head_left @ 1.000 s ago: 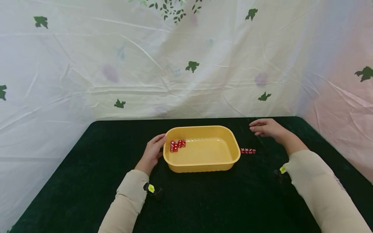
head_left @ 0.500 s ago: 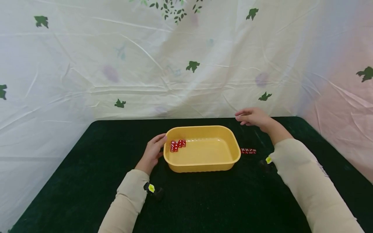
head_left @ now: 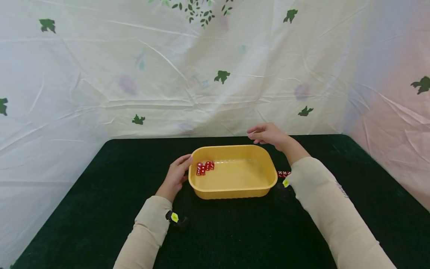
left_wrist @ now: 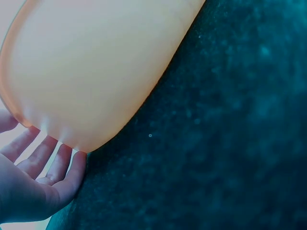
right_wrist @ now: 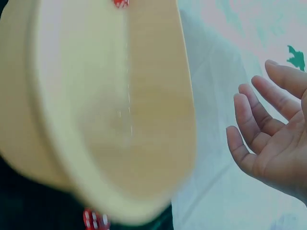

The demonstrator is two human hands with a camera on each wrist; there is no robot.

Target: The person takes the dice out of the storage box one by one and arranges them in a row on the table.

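A yellow plastic tub (head_left: 235, 192) stands on the dark green cloth, with several red dice (head_left: 202, 168) gathered at its left end. My left hand (head_left: 173, 177) holds the tub's left end; a fingertip overlaps the rim in the head view. In the left wrist view the other fingers (left_wrist: 57, 165) meet the tub's outer wall. My right hand (head_left: 267, 135) hovers behind the tub's back right corner, fingers loosely bent. Nothing shows in its palm in the right wrist view. A short row of red dice (head_left: 283, 174) lies against the tub's right side, partly hidden by my right sleeve.
The dark green cloth (head_left: 84, 209) covers the table around the tub. A pale curtain (head_left: 174, 93) with green leaf shapes hangs along the table's far edge. Each cuff carries a small black camera, the left one (head_left: 178, 222) low over the cloth.
My right hand has moved left and slightly up, from beyond the row of dice to behind the tub. The left hand, the tub and the dice have stayed in place.
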